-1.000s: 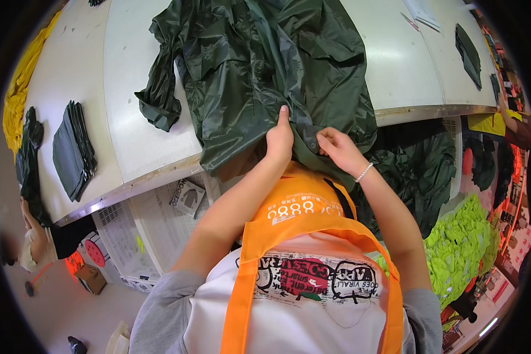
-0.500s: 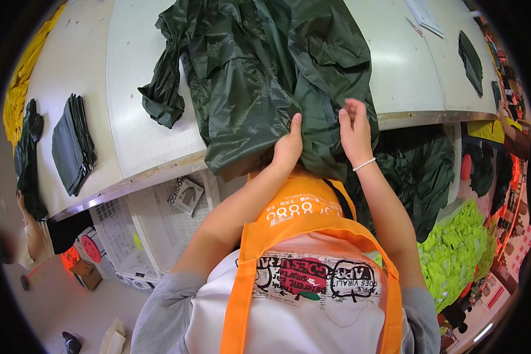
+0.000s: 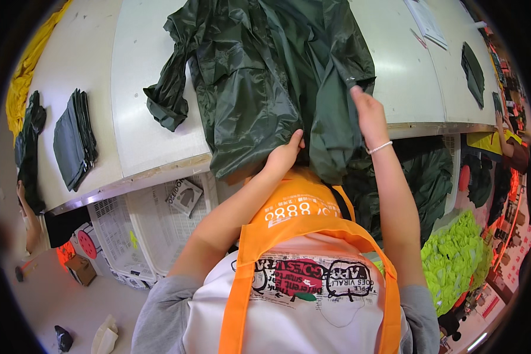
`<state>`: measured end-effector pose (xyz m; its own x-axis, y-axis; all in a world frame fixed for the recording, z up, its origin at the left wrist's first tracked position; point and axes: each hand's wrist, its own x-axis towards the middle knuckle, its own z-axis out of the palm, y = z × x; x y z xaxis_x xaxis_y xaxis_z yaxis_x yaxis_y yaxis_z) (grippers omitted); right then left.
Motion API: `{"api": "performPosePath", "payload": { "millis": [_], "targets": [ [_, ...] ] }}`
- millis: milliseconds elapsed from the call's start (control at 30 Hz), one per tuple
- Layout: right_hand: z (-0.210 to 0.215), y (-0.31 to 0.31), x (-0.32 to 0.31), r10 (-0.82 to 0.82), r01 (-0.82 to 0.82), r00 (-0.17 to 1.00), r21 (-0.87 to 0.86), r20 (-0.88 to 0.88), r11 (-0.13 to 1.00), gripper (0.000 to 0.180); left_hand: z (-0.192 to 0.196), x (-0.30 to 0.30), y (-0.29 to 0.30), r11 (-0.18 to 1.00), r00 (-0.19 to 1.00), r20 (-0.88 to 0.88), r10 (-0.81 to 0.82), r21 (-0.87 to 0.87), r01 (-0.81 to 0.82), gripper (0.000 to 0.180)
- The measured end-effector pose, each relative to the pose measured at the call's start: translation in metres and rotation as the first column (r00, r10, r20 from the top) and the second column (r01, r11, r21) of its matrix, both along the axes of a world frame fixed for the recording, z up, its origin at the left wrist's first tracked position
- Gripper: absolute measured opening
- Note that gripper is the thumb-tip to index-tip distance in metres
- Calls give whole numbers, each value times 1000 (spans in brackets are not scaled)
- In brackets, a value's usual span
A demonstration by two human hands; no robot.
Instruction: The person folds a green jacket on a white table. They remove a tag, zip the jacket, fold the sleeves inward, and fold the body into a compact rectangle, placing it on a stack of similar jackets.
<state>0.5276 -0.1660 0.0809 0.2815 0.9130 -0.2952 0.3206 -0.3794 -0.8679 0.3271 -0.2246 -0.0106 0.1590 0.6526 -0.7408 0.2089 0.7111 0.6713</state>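
Note:
A dark green, shiny rain jacket (image 3: 242, 100) lies spread on the table, its lower hem hanging over the near edge. Its front is parted by a long opening down the middle, and one sleeve (image 3: 168, 106) lies out to the left. My left hand (image 3: 283, 156) is closed on the jacket's front edge near the hem, thumb on top and the other fingers hidden under the cloth. Beside the right panel is my right hand (image 3: 371, 118), fingers stretched out and touching the panel's outer edge; I see no grip there.
On the pale table (image 3: 141, 53) lie a stack of folded dark green pieces (image 3: 75, 141) and papers (image 3: 426, 23). White crates (image 3: 150, 230) stand below. Dark green garments (image 3: 422, 177) and a lime-yellow heap (image 3: 459, 259) sit at lower right. Other people's hands (image 3: 32, 230) work at both sides.
My right hand has moved right and slightly up to the panel's outer edge. The right panel has shifted and the front opening is wider. My left hand has lowered slightly with the front edge.

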Motion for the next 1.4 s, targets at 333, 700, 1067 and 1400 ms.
{"api": "performPosePath", "payload": {
  "millis": [333,700,1067,1400],
  "targets": [
    [47,30,198,-258,124,620,232,741,965,61,6,-23,-3,981,970,150,190,-53,-185,41],
    [-42,-42,-71,242,-249,968,147,68,957,32,41,-7,-1,857,639,571,515,-338,-389,45],
    [-43,-43,-76,292,-318,831,-27,473,948,32,20,8,7,885,854,-335,-399,104,454,49],
    [-62,-36,-66,186,-238,921,116,342,964,31,22,20,16,979,987,39,155,-143,-148,35]
  ]
}}
